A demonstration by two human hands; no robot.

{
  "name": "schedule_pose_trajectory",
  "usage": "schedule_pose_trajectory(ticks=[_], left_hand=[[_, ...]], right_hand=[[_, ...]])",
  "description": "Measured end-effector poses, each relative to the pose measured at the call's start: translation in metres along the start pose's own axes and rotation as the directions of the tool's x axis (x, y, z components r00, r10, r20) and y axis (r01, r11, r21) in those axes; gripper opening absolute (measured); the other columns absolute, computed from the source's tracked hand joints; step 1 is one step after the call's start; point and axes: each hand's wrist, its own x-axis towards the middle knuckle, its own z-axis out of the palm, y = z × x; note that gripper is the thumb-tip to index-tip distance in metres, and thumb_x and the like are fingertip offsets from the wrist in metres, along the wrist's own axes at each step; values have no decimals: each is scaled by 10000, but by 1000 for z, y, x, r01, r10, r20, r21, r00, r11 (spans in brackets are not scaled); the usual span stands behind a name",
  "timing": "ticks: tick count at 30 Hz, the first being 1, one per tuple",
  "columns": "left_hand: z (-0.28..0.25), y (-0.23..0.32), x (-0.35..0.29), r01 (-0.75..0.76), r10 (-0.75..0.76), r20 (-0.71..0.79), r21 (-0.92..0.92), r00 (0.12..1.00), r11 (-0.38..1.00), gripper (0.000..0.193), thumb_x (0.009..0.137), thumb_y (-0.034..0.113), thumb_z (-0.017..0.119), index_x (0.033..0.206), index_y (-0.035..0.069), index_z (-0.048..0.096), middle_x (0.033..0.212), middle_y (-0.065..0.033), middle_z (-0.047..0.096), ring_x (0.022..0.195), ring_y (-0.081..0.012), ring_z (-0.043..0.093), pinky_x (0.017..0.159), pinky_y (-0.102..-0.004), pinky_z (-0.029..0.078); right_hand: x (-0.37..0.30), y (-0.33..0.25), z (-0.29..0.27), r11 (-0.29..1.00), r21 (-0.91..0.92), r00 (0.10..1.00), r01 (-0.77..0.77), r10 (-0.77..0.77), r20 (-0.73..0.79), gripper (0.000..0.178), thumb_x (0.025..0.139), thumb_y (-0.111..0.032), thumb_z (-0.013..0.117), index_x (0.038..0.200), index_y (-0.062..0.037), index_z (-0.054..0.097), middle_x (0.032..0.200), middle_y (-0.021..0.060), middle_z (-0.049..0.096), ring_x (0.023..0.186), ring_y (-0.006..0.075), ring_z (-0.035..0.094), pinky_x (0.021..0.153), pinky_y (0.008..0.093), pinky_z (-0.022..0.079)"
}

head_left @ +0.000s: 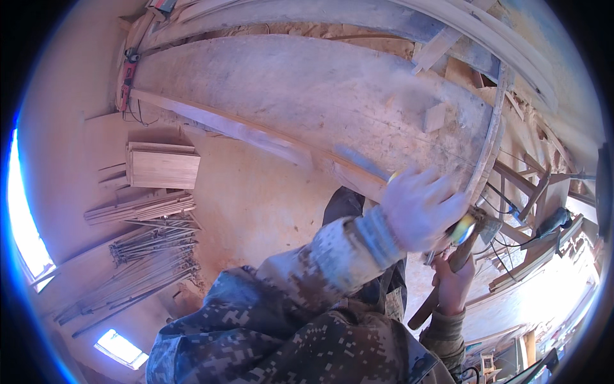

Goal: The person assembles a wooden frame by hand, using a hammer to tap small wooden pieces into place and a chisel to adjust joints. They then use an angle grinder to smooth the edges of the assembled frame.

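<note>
My right hand (pixel 454 281) is closed round the wooden handle of a hammer-like tool (pixel 422 313). Its dark metal head (pixel 488 224) points up by the bench's right end; the exact kind of head is hard to make out. Just above it, my left hand (pixel 419 211) reaches across from the left, back up, its fingers smeared by motion. A shiny yellow thing (pixel 462 229) shows under that hand, close to the tool's head; whether the left hand grips it is unclear. Both hands are at the near right corner of the dusty workbench (pixel 281 77).
A long wooden beam (pixel 224 125) runs along the bench's near edge. On top lies a small wood block (pixel 435 118). A red power tool (pixel 128 77) rests at the far left corner. Stacked boards (pixel 163 168) and metal clamps (pixel 157 246) lie left; a corded tool (pixel 554 221) sits right.
</note>
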Motion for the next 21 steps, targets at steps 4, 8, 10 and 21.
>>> schedule_pose_trajectory(ticks=[4,8,10,21], left_hand=[[-62,-26,-73,254,-259,62,78,964,964,240,693,107,784,919,87,706,861,-105,698,737,-323,684,654,-419,549],[-123,-116,-119,312,-614,155,751,774,582,568,831,115,740,1390,137,640,1221,-162,644,917,-404,707,732,-495,585],[-145,-159,-121,86,-550,256,850,795,520,440,845,169,749,1279,134,680,1222,-179,658,869,-356,731,719,-502,590],[-143,-195,-70,-306,-339,733,591,590,747,157,831,191,731,903,66,669,987,-127,646,861,-366,716,746,-510,571]], right_hand=[[-1,14,-2,998,33,998,53,-54,24,389,864,57,636,1244,16,569,800,20,604,510,81,529,444,238,413],[3,31,-4,987,-110,992,121,-116,51,439,869,55,648,1300,-13,597,846,-3,595,527,67,512,459,236,431],[3,38,-8,975,-158,988,154,-148,46,410,837,-6,695,1236,27,605,836,48,638,641,124,560,571,301,474],[-32,54,-28,996,80,990,36,-25,-141,265,846,-43,705,1084,8,601,715,37,598,528,95,548,480,280,439]])
